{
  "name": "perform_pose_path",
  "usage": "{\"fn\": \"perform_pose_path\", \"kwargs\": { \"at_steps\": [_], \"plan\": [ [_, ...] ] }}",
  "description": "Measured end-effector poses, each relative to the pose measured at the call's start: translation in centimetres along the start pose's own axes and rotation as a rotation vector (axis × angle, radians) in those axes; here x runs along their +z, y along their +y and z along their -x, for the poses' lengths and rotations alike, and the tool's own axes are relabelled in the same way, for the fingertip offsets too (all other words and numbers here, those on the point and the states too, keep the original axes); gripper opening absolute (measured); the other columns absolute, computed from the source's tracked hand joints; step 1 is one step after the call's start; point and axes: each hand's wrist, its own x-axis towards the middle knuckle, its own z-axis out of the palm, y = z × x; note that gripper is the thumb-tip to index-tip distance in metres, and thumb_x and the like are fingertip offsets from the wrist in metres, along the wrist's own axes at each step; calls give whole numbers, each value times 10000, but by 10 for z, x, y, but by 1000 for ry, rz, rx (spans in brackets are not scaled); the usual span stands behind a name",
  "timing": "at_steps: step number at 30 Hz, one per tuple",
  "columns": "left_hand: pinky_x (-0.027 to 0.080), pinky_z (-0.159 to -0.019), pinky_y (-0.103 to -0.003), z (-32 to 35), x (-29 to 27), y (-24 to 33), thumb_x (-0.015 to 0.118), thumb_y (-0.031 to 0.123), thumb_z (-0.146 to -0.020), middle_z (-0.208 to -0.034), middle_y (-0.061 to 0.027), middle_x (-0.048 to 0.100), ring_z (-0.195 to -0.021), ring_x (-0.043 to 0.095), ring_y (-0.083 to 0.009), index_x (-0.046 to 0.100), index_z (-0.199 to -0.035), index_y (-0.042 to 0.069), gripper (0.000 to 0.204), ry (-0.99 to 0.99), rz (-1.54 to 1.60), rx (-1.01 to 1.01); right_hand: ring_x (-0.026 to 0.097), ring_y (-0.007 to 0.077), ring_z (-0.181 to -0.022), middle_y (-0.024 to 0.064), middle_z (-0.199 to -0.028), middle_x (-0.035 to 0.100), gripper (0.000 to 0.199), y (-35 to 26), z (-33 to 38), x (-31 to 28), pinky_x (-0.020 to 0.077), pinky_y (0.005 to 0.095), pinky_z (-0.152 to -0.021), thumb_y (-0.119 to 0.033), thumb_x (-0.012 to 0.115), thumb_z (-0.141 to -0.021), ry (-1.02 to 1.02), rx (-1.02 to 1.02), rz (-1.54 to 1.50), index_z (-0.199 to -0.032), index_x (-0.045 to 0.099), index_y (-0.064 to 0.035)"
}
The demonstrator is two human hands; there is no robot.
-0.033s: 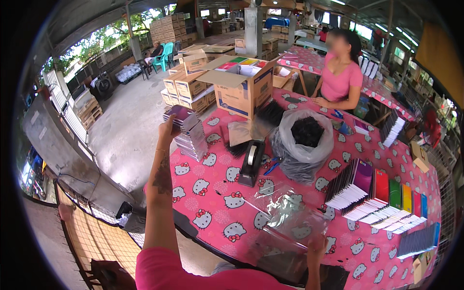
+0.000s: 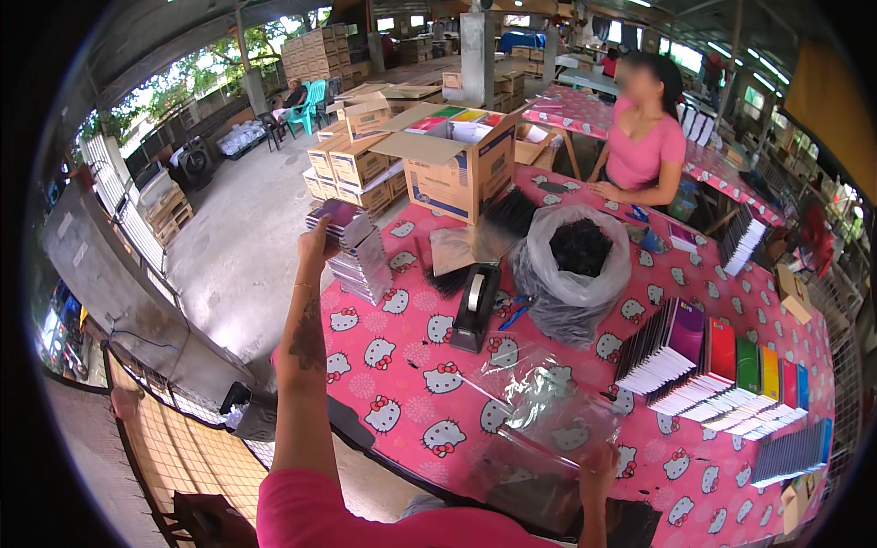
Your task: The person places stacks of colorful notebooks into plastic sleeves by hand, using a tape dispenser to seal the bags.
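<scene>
At the table's far left edge, my left hand [image 2: 313, 243] is closed on the near left edge of a purple-covered notebook pack [image 2: 342, 219]. That pack tops a tall stack of plastic-wrapped notebooks [image 2: 364, 265]. My right hand [image 2: 598, 468], low at the near side, pinches the edge of a clear plastic bag [image 2: 548, 411]. The bag lies loosely spread over the tablecloth. Beyond it stand a black tape dispenser [image 2: 475, 309] and blue-handled pliers or cutters [image 2: 515, 313].
An open carton [image 2: 448, 183] of notebooks stands at the back. A translucent sack [image 2: 571, 283] holds black pieces. Rows of coloured notebooks [image 2: 722, 374] fill the right side of the pink table [image 2: 416, 402]. A person in pink [image 2: 644, 146] stands across it.
</scene>
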Motion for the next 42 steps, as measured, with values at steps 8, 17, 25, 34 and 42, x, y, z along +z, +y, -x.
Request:
{"fn": "perform_pose_path", "kwargs": {
  "at_steps": [8, 17, 25, 34, 42],
  "plan": [
    [579, -485, -311, 4, 10, 3, 731, 550, -825, -646, -112, 626, -586, 671, -212, 639, -724, -68, 633, 190, -366, 54, 245, 412, -1445, 215, -1495, 356, 816, -9, 12, 12, 135, 648, -1120, -469, 785, -697, -228, 18, 380, -1380, 501, -124],
    [504, -897, -348, 289, 117, -42, 496, 602, -965, -1070, -80, 686, -962, 658, -210, 601, -1186, -15, 664, -804, 616, -86, 435, 294, -1338, 149, -1413, 484, 606, -8, -16, -41, 341, 438, -1081, -479, 573, -946, -91, 378, -727, -1372, 501, -55],
    [168, -1211, -456, 595, 212, -29, 264, 763, -916, -1573, -250, 273, -1481, 237, -367, 282, -1508, -52, 1007, -1522, 853, -570, 371, 263, -1409, 148, -1572, 332, 869, -61, -68, -166, 283, 415, -1158, -678, 285, -979, -181, 113, -1899, -1521, 278, 1],
    [391, -1094, -433, 752, 172, -68, 478, 422, -1023, -1358, -243, 551, -1291, 523, -337, 483, -1382, -77, 615, -1800, -16, 66, 259, 253, -1467, 138, -1608, 241, 797, 42, -34, -269, 187, 421, -1208, -634, 273, -1002, -119, 112, -1577, -1565, 192, -75],
    [522, -944, -412, 698, 3, -213, 466, 514, -1008, -1124, -207, 689, -1023, 686, -278, 627, -1209, -37, 608, -977, -589, -948, 281, 239, -1433, 125, -1573, 273, 738, 212, 106, -353, 216, 409, -1181, -587, 300, -1006, 211, 559, -1201, -1544, 226, -88]
  ]
}}
